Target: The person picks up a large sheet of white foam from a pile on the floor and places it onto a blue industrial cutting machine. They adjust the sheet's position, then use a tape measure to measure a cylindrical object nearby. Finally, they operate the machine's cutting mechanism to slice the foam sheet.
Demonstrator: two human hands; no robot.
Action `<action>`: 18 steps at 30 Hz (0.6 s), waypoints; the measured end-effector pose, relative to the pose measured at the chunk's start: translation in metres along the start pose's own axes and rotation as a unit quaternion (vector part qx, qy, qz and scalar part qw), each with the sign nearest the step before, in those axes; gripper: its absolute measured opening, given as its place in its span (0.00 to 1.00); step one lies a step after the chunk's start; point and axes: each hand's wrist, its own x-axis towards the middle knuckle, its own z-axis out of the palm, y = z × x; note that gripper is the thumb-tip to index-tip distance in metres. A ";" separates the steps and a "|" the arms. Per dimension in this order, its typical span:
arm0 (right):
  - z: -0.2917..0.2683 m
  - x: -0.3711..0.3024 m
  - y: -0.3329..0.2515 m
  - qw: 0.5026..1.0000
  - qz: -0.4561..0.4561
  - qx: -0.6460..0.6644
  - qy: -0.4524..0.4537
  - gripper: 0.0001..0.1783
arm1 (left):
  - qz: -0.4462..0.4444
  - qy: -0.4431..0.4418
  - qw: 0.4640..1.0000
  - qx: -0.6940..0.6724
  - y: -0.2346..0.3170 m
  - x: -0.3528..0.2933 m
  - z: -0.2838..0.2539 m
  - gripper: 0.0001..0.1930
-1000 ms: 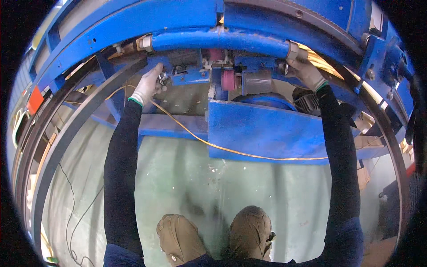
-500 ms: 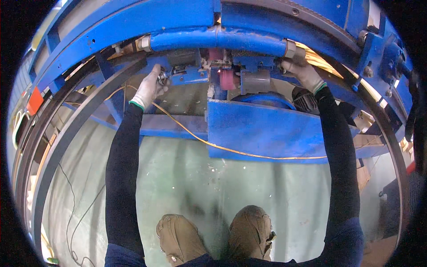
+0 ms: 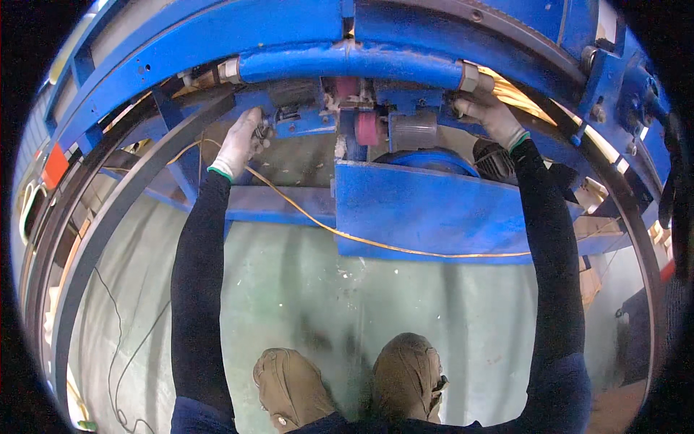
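Observation:
Both my hands wear white gloves with green cuffs and reach into a blue machine. My left hand is closed around a shiny metal knob at the left of the mechanism. My right hand is bent inward below the right end of a blue round bar, its fingertips curled on a dark part that they mostly hide. Between the hands sit pink grinding wheels and a grey cylindrical motor.
A yellow cable hangs across the machine's front. Dark curved rails pass on the left, and another rail on the right. Hex nuts cap the bar. Below is a green floor with small scraps and thin black cords.
My left fingers have shifted slightly around the knob. The right hand stays in nearly the same place, and the whole view has moved a little.

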 end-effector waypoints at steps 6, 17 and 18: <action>-0.001 0.003 -0.001 0.998 0.011 -0.055 0.005 0.37 | 0.071 -0.020 0.996 0.044 0.003 -0.003 0.001 0.25; 0.000 -0.002 -0.002 0.999 -0.018 -0.026 -0.006 0.37 | 0.048 -0.029 0.997 0.052 0.002 0.005 -0.005 0.21; 0.000 -0.003 0.000 0.999 -0.030 -0.038 0.006 0.38 | 0.057 -0.028 0.996 0.057 -0.003 0.006 -0.004 0.21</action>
